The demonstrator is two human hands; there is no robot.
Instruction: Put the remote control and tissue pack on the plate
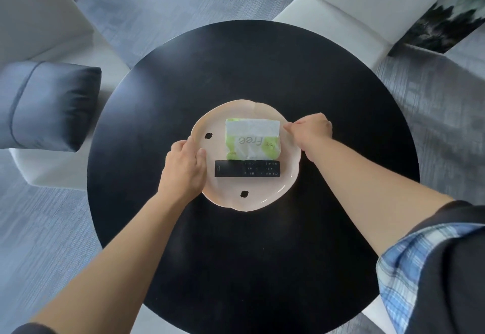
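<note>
A pale pink plate [262, 197] with two small dark marks sits in the middle of a round black table [236, 71]. A white and green tissue pack [252, 140] lies on the plate's far half. A black remote control [246, 168] lies crosswise on the plate just in front of the pack. My left hand [183, 168] grips the plate's left rim, thumb on top. My right hand [311, 131] pinches the plate's right rim beside the tissue pack.
White sofa seats stand at the far left [34, 13] and far right [367, 13]. A dark blue cushion [44, 105] rests to the left of the table. A patterned cushion [451, 15] leans at the far right. Grey carpet surrounds the table.
</note>
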